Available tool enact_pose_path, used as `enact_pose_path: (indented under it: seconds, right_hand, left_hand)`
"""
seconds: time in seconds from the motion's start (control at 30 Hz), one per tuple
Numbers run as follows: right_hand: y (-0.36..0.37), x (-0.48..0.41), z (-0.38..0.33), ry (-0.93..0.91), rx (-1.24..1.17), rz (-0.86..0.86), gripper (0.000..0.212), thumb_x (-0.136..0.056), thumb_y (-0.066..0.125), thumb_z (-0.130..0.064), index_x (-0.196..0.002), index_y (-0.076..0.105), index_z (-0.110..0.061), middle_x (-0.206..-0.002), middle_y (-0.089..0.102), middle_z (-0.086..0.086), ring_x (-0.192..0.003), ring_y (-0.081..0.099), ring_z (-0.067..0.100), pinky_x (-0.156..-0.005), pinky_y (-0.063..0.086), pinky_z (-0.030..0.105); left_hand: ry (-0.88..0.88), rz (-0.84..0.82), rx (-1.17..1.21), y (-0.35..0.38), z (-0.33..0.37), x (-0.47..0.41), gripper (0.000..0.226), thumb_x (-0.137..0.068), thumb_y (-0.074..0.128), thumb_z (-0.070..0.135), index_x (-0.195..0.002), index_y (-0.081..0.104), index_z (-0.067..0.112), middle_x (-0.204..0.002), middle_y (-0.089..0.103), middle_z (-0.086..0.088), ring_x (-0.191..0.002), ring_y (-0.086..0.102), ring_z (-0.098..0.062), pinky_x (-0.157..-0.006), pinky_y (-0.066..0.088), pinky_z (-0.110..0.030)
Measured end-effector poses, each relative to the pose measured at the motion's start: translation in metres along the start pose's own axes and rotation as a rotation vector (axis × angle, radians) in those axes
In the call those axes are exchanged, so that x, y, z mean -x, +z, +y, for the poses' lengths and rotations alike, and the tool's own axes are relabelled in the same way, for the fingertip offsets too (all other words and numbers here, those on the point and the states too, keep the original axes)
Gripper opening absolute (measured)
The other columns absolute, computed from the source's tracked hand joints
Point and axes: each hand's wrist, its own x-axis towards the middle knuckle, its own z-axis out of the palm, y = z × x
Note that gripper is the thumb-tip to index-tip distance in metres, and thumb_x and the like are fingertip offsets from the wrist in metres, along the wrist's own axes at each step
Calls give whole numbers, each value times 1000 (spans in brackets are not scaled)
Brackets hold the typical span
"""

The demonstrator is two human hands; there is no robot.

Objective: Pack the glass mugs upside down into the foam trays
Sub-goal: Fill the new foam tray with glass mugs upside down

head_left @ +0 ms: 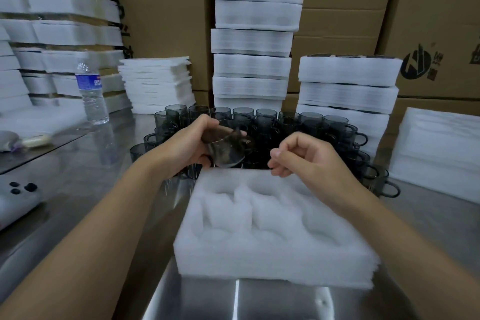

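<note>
A water bottle (91,91) stands at the left of the steel tabletop (78,163) beside piled foam. Right of it, the packer's left hand (181,148) grips one smoky glass mug (228,149), fingers curled round its body. The mug is held in the air, tilted and blurred, just above the far edge of the foam tray (272,254). Behind it dozens of unpacked mugs (288,122) stand mouth-up in close rows.

The tray lies directly before the packer, and each of its moulded pockets that can be seen is bare: no mug has gone in yet. The right hand (309,156) hovers just right of the held mug, fingers loosely curled and holding nothing.

Tall stacks of foam trays (252,41) rise behind, against cardboard cartons (428,8). Dark lines show between some layers, but whether those hold mugs cannot be told.

For this tray the job looks to be at its very start: the first mug is in hand, not yet turned fully over or seated, and the crowd of loose mugs suggests a long run remains.
</note>
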Motion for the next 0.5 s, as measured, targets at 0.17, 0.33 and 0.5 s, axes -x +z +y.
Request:
enact_pose_path:
  seconds: [0.17, 0.33, 0.5]
  right_hand:
    - [0, 0, -2, 28, 10, 9, 13, -88, 63, -14, -76, 63, -9, -68, 69, 1, -61, 63, 9, -61, 49, 17]
    - [1, 0, -3, 46, 15, 2, 12, -87, 62, -12, -76, 63, -12, -67, 68, -1, -60, 62, 9, -61, 50, 18]
    - [1, 1, -4, 60, 29, -4, 11, -87, 62, -12, -77, 64, -13, -67, 69, -2, -60, 62, 8, -62, 49, 19]
  left_hand:
    - [-54, -1, -188, -5, -4, 5, 45, -79, 42, 52, -98, 76, 29, -115, 69, -9, -85, 62, -20, -68, 49, -23]
    - [-12, -22, -345, -2, 3, 12, 45, -73, 49, 58, -96, 76, 32, -93, 72, 16, -70, 57, -7, -64, 45, -19]
    - [36, 6, -378, 3, 6, 15, 38, -82, 49, 46, -97, 77, 26, -109, 71, 0, -110, 56, -40, -94, 43, -50]
